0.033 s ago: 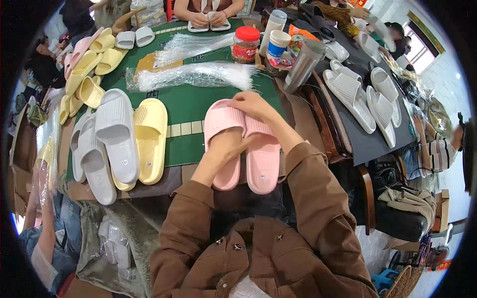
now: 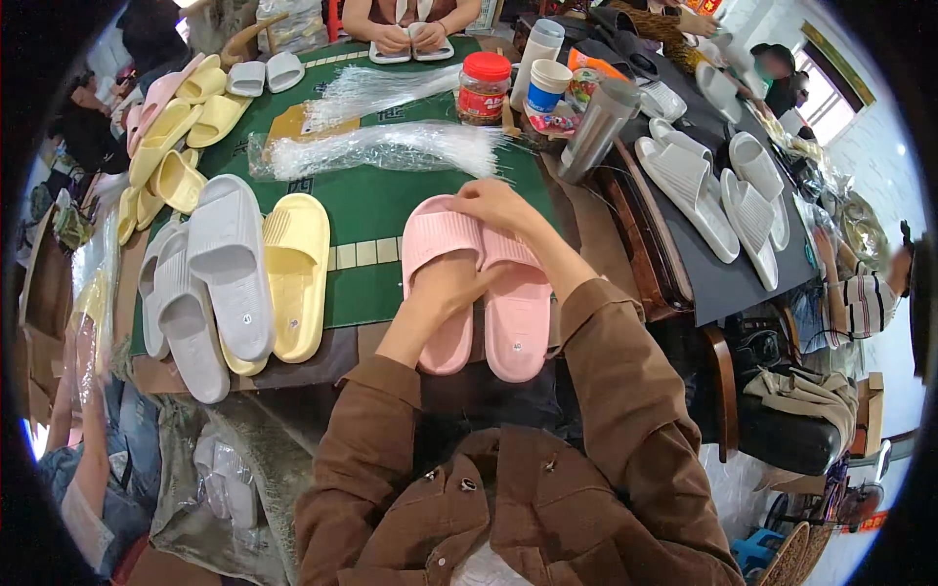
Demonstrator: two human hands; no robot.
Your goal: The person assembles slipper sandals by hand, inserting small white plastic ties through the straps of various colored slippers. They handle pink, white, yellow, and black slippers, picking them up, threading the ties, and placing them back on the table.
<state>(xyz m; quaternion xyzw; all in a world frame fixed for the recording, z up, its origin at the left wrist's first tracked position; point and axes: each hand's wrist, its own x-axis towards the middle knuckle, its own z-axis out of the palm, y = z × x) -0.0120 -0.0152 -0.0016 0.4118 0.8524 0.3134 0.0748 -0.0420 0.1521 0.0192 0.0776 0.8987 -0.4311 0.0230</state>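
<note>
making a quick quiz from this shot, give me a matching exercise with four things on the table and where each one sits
Things:
1. pink slippers
2. grey slippers
3. red-lidded jar
4. white slippers

Places:
A. on the dark surface at the right
B. near the far edge of the green mat, beside the cups
C. under the person's left hand and right hand, at the near edge
D. at the left, next to a yellow slipper

Pairs: 1-C, 2-D, 3-B, 4-A
</note>
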